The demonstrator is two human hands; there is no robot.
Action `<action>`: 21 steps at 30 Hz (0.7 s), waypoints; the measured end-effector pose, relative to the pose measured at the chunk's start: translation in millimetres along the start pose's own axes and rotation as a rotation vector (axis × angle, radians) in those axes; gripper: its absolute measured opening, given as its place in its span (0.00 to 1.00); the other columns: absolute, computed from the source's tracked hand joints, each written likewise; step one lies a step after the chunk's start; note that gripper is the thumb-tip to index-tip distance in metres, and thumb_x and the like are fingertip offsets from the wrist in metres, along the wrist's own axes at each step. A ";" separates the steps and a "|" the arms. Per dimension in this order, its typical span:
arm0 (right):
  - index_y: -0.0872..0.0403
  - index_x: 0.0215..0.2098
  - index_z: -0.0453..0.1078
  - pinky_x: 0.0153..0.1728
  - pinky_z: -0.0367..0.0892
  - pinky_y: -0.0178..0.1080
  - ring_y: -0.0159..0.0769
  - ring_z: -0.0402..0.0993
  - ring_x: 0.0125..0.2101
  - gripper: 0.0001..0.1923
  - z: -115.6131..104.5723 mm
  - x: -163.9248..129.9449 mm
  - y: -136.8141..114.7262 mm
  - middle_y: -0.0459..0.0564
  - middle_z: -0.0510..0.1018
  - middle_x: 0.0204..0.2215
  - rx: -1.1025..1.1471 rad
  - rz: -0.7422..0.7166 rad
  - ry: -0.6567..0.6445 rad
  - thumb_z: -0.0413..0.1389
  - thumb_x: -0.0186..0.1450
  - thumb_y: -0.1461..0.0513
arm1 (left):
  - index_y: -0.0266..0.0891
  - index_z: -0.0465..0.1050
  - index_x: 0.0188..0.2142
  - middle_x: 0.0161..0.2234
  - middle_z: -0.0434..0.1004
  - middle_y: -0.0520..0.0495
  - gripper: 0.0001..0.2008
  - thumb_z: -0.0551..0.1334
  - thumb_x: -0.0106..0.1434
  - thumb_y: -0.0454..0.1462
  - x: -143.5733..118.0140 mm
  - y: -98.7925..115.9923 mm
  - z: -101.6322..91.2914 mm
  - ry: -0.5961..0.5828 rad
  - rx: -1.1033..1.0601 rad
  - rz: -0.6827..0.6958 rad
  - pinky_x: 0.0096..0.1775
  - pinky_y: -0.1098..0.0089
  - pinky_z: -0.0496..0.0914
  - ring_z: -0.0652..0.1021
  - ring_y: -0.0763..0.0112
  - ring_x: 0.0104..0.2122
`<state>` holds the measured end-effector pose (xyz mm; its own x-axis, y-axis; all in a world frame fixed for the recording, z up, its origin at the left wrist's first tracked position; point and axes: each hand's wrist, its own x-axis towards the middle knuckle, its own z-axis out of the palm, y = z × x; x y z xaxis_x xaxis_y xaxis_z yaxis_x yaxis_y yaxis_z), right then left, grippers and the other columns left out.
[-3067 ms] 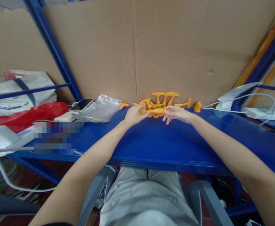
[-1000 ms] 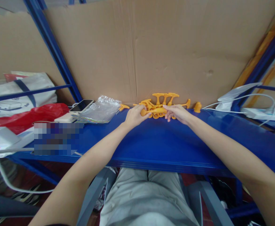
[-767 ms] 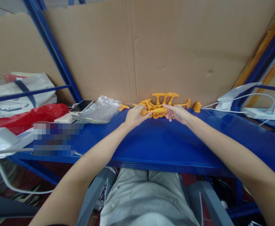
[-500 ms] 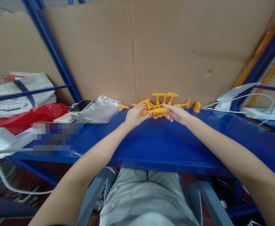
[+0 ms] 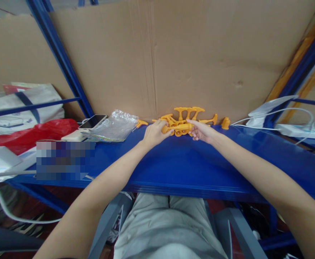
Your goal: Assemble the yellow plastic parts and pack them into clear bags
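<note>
One orange rod (image 5: pixel 177 127) held level just above the far edge of the table (image 5: pixel 179 162), by the cardboard wall (image 5: pixel 200 54). Left hand (image 5: pixel 154 133) closed on its left end, right hand (image 5: pixel 202 131) pinching its right end. Orange parts (image 5: pixel 189 113) behind: at least three T-shaped pieces upright, others overlapped, count unclear. One small cap (image 5: pixel 225 123) apart to the right. One phone (image 5: pixel 92 121), one clear bag (image 5: pixel 114 126) to the left. A label there is blurred out.
</note>
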<state>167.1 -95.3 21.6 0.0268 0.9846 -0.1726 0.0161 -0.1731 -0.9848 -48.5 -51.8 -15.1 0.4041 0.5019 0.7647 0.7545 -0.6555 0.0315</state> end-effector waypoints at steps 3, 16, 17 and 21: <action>0.55 0.23 0.65 0.12 0.57 0.28 0.23 0.60 0.11 0.21 0.0 0.3 -0.7 0.44 0.70 0.13 0.048 0.019 0.011 0.51 0.72 0.54 | 0.39 0.73 0.44 0.42 0.80 0.44 0.14 0.65 0.63 0.45 0.5 0.7 -0.6 -0.024 -0.046 -0.008 0.41 0.68 0.72 0.80 0.63 0.41; 0.51 0.33 0.63 0.17 0.62 0.28 0.29 0.75 0.21 0.08 -52.9 20.5 -10.0 0.45 0.78 0.22 0.259 -0.238 0.367 0.56 0.68 0.58 | 0.37 0.67 0.58 0.59 0.69 0.36 0.21 0.53 0.66 0.35 -2.1 -73.0 2.6 -0.325 0.209 -0.582 0.58 0.59 0.66 0.70 0.54 0.60; 0.51 0.33 0.61 0.17 0.62 0.28 0.29 0.75 0.22 0.09 -56.0 24.8 -6.7 0.46 0.78 0.23 0.240 -0.266 0.408 0.58 0.66 0.59 | 0.37 0.64 0.61 0.62 0.65 0.35 0.23 0.53 0.66 0.36 -4.4 -77.8 4.1 -0.376 0.230 -0.632 0.59 0.57 0.65 0.68 0.52 0.61; 0.49 0.31 0.55 0.19 0.65 0.30 0.32 0.76 0.24 0.18 -62.9 43.7 10.6 0.46 0.77 0.26 0.080 -0.388 0.527 0.64 0.60 0.61 | 0.39 0.59 0.66 0.69 0.55 0.36 0.27 0.50 0.68 0.41 -9.6 -87.7 9.2 -0.562 0.265 -0.759 0.62 0.51 0.60 0.62 0.50 0.66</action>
<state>231.4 -55.6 4.9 0.5200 0.8284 0.2083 0.0489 0.2146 -0.9755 -113.9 6.1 -31.2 -0.1004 0.9783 0.1812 0.9795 0.0653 0.1904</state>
